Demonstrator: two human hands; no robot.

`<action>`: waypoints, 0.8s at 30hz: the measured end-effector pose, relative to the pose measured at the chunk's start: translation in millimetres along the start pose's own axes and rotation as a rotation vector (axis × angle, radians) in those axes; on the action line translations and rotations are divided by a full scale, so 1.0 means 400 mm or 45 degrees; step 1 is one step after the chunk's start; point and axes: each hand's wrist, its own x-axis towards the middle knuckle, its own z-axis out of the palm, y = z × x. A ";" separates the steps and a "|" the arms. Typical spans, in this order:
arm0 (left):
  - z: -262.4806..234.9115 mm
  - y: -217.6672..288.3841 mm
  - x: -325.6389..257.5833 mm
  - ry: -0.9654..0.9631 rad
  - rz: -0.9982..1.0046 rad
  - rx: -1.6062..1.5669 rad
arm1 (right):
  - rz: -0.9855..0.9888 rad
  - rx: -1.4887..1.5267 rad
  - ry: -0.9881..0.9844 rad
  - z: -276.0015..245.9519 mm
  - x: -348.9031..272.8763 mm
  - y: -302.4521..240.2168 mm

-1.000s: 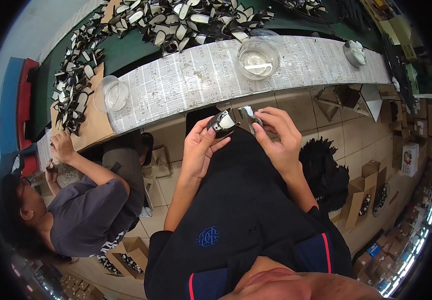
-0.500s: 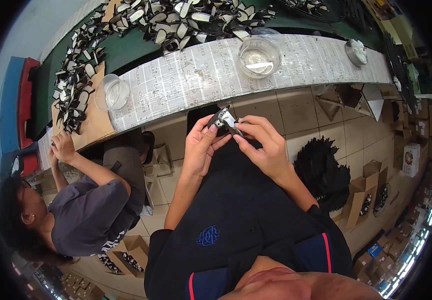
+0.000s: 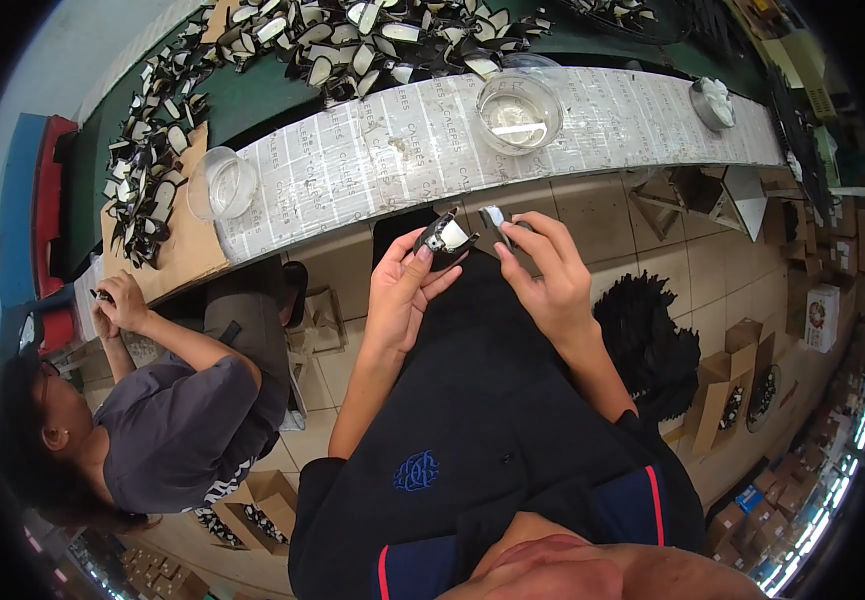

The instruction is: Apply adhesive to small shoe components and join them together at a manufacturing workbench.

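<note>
My left hand (image 3: 405, 290) is closed on a small curved shoe upper piece (image 3: 446, 240), black outside with a white inner face, held upright in front of my chest. My right hand (image 3: 555, 265) pinches a small dark thing with a white end (image 3: 493, 217), perhaps a brush or a scrap; its kind is not plain. The two held things are apart by a narrow gap. Beyond my hands is the bench edge, where a clear round bowl (image 3: 517, 113) with a pale strip in it stands.
Many black-and-white shoe pieces (image 3: 362, 45) are heaped on the green bench top. A second clear bowl (image 3: 224, 184) stands left, a small cup (image 3: 714, 105) right. A co-worker (image 3: 172, 415) sits at left. Black strips (image 3: 647, 345) hang at right, near an open carton (image 3: 727, 390).
My right hand has drawn back to the right, taking the white-ended thing off the shoe piece. My left hand has barely moved.
</note>
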 end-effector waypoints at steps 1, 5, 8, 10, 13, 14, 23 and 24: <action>0.000 0.000 0.000 -0.002 -0.001 0.002 | -0.006 0.001 0.034 0.001 0.002 0.003; -0.003 0.000 0.002 -0.006 -0.012 -0.002 | 0.081 0.057 -0.009 -0.007 -0.001 -0.001; -0.001 0.001 0.003 -0.006 -0.023 -0.023 | 0.078 0.129 -0.019 -0.007 0.003 -0.006; -0.001 0.001 0.004 0.002 -0.028 -0.028 | 0.065 0.166 -0.069 -0.006 0.003 -0.014; -0.006 -0.003 0.007 0.001 -0.021 -0.036 | 0.042 0.203 -0.109 0.006 0.000 -0.019; -0.007 -0.004 0.009 0.000 -0.020 -0.036 | 0.032 0.227 -0.139 0.008 0.000 -0.020; -0.011 -0.001 0.007 0.000 -0.046 -0.005 | 0.195 0.030 0.135 -0.041 0.028 0.049; -0.014 -0.003 0.008 -0.024 -0.042 -0.009 | 0.193 0.031 0.139 -0.051 0.033 0.055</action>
